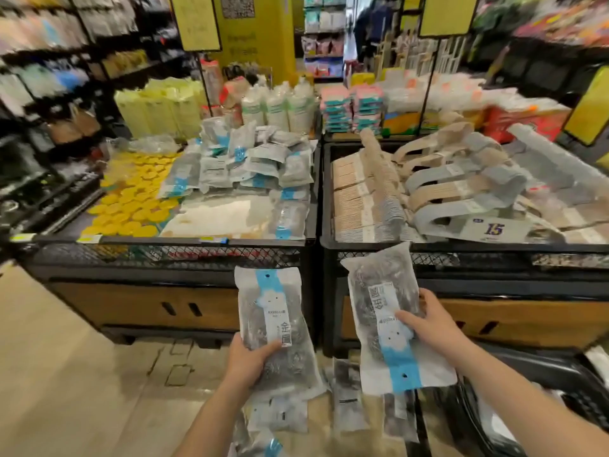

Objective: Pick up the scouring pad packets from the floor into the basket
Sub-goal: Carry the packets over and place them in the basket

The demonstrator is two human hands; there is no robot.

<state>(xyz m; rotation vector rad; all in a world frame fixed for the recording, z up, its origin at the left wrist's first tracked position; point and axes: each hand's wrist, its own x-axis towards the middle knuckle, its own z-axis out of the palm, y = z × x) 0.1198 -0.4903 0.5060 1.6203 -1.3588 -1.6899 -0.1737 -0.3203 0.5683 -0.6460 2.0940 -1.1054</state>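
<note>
Both hands hold a packet apiece: the left hand (245, 362) grips one scouring pad packet (275, 328) upright, the right hand (428, 324) another (392, 328), long axes toward 12 o'clock. The basket (543, 374) lies at 4 o'clock, nearer the right hand. More packets (349, 400) lie on the floor (82, 374) between the arms.
</note>
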